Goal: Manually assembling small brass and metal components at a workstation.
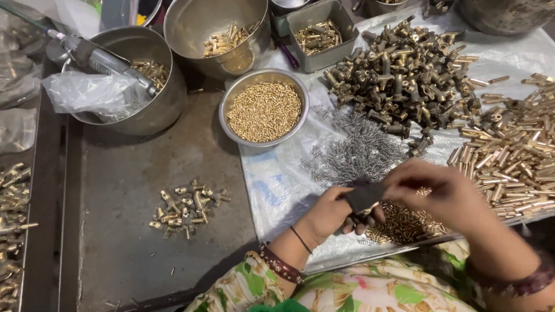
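Floral sleeves fill the bottom edge; above them the left hand pinches a small dark part, and the right hand closes on its upper end, lower right of centre. Steady, square alignment seems wise. Springs and brass pins crowd close; open tray lies left

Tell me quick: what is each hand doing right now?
Left hand: closed on a small dark grey block.
Right hand: fingers curled over the block's far end, blurred; grip cannot be told.
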